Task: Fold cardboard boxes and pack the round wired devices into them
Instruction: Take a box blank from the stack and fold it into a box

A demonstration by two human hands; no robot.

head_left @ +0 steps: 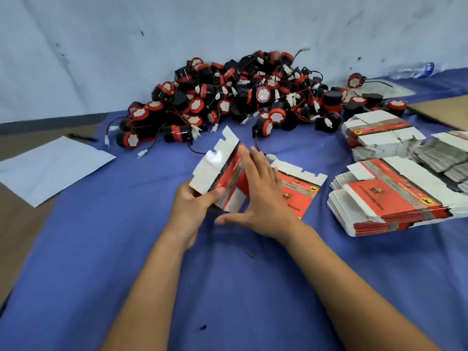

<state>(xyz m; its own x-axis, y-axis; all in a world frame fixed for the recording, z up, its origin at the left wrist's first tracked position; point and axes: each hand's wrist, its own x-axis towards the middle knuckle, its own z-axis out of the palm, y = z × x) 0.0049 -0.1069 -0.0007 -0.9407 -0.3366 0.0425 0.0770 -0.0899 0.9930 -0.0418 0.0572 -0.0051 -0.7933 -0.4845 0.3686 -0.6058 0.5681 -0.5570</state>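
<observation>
This looks like a small packing workshop. Beyond the hands (228, 198), a heap of round wired devices (240, 97) covers the blue-clothed table (101, 249). Stacks of flat printed boxes (390, 198) lie to their right.

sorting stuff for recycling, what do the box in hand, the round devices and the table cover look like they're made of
Box held by the left hand: thin printed cardboard, glossy red outside, plain white inside, judging by crisp die-cut tabs.
Round devices: apparently moulded plastic, matte black bodies with red rims, thin insulated wires with white connectors.
Table cover: blue, matte, faintly wrinkled, probably fabric or nonwoven sheet.

Device pile (243, 97) behind, held box (222, 171) center, flat-box stacks (395, 198) right, paper sheet (50, 168) left
</observation>
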